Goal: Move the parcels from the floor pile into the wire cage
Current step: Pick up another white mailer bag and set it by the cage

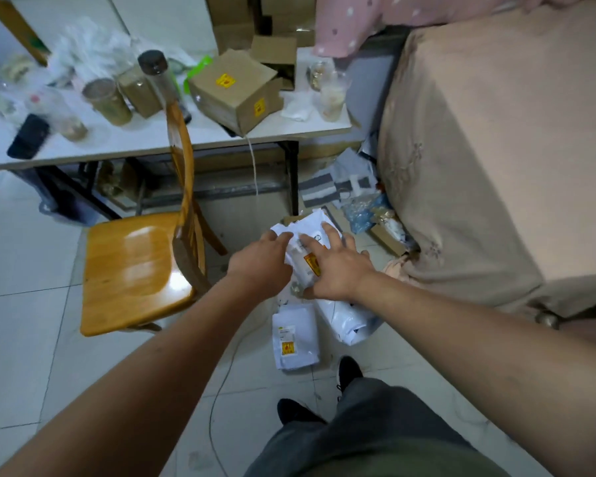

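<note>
While both arms are stretched forward and down, the left hand (264,261) and right hand (339,268) sit on the same white plastic mailer parcel (310,228) with a yellow-orange label, top of the floor pile.

Right hand: fingers (329,235) spread and straight, palm down, pressing flat on the parcel, not clenched.

Left hand: palm down, fingertips on the parcel's left edge. Can't tell if they curl round it.

Just nearer than the hands, a flat white parcel (295,339) with a label lies on the pale tiled floor (31,256). It is just beside a crumpled white poly bag (344,320) under the right wrist.

Left of the left hand: orange wooden chair (135,270).

Beyond the hands: white bench (145,142) carrying a brown cardboard box (234,94) with yellow stickers, plus jars and cups, blurred.

Right of the right hand: bed (496,132) in a beige cover.
</note>
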`<state>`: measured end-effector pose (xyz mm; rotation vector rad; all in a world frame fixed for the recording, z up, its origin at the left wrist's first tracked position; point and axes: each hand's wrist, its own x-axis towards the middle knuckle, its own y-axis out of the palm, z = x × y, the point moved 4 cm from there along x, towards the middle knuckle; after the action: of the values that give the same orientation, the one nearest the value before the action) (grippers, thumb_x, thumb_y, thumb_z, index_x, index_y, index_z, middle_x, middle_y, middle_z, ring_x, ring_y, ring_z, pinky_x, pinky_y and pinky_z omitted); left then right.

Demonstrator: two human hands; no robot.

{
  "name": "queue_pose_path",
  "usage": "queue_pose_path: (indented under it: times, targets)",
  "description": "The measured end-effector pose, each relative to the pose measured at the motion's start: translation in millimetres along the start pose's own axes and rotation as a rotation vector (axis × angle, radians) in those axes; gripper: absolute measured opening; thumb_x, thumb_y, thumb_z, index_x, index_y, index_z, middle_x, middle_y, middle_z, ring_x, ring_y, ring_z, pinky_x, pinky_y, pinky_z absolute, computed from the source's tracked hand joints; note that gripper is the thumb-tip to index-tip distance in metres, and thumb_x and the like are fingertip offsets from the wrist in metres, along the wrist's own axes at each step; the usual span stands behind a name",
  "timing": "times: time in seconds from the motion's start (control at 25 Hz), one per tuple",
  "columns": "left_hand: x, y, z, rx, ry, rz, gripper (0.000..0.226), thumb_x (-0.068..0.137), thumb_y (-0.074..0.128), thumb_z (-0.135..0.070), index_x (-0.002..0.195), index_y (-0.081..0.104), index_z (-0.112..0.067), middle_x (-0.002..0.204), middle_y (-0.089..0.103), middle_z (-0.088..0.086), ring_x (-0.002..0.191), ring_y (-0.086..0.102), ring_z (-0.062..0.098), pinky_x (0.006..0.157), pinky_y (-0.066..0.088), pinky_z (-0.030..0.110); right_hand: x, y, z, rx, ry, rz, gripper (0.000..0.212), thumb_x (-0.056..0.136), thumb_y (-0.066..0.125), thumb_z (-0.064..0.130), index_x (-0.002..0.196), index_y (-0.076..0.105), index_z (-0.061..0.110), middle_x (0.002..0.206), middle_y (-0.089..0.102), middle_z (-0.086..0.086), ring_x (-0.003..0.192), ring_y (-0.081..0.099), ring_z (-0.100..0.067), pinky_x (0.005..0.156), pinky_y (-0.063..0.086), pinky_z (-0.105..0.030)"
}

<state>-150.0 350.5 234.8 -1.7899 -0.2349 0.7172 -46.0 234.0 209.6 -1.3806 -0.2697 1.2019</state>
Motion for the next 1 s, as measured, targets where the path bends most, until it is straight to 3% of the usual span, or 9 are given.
queue_pose_path:
  times: [0.44,1.0]
  targets:
    - [-18.3,-9.9,-147.5,-0.011,0.258,0.071,0.066,0.096,0.054,-0.031,0.157,0.028,-0.03,0.156,0.034,0.002,0.124,0.057,0.032,0.09,0.054,0.048,-114.7,-27.2,-105.7,0.085,0.191,-0.061,0.118,0.067,0.076,0.064,0.158,0.003,0.045,0.168,-0.013,-0.002,0.151,0.003,-0.045,0.111,0.031,-0.065]
    - [-10.4,54.7,-391.9,0.19,0.604,0.091,0.059,0.096,0.055,-0.036,0.151,0.035,-0.034,0.149,0.038,0.0,0.118,0.06,0.029,0.081,0.055,0.042,-250.2,0.8,-306.6,0.222,0.513,-0.221,0.114,0.068,0.076,0.065,0.157,0.008,0.042,0.167,-0.008,-0.004,0.148,0.005,-0.047,0.104,0.034,-0.066]
